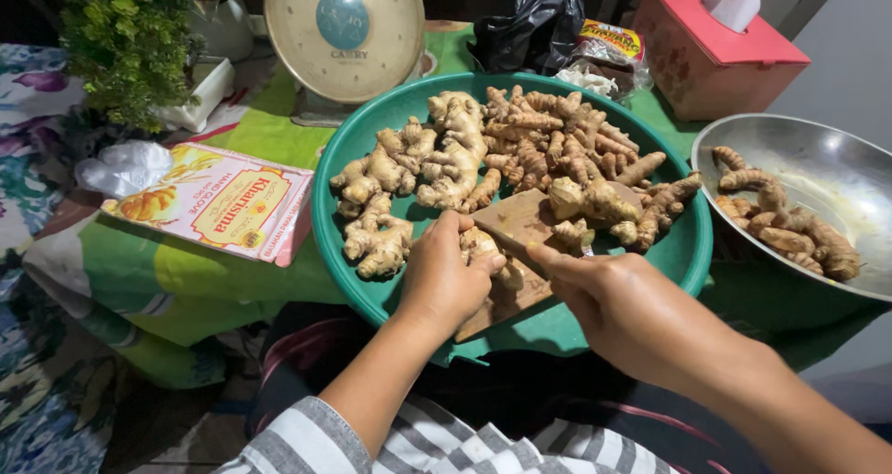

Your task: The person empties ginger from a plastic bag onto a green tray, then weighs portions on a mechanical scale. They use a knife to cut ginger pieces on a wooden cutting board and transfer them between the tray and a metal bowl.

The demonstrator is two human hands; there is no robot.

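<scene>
Left hand [446, 274] pins a ginger piece [478, 243] to the wooden board [520, 223], steadying it | right hand [618, 297] closed on a knife, blade mostly hidden, over the board | board rests inside green basin [692, 242] of ginger and turmeric | steel bowl [836, 172] alongside holds more roots | scale [344, 32] behind.

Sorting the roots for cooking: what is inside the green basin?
The green basin holds pale ginger, darker turmeric roots and a wooden cutting board. The left hand and right hand hide the board's near part.
</scene>
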